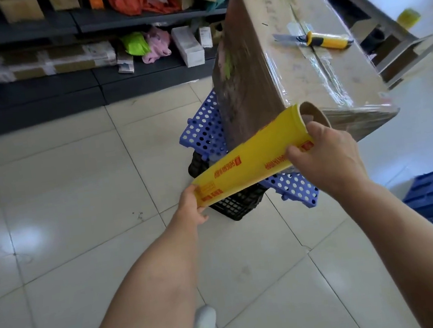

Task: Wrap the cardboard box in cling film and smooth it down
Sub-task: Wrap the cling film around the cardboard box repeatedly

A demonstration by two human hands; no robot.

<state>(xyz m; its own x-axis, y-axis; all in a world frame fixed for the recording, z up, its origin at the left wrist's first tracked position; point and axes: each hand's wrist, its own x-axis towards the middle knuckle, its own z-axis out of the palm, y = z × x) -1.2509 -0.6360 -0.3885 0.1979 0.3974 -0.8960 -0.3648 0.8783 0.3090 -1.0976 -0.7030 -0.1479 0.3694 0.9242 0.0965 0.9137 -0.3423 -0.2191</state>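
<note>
Both hands point(327, 160) hold roll point(253, 156) beside box point(315, 68) bearing knife point(323, 41).

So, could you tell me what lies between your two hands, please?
In the head view, the yellow cling film roll spans between the left hand and the right hand.

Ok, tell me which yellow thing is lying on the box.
The yellow-handled utility knife, resting untouched on the film-wrapped cardboard box; the yellow cling-film roll is held in both hands.

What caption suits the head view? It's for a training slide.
Both hands hold a yellow cling-film roll beside the film-wrapped cardboard box, utility knife on top.
</note>
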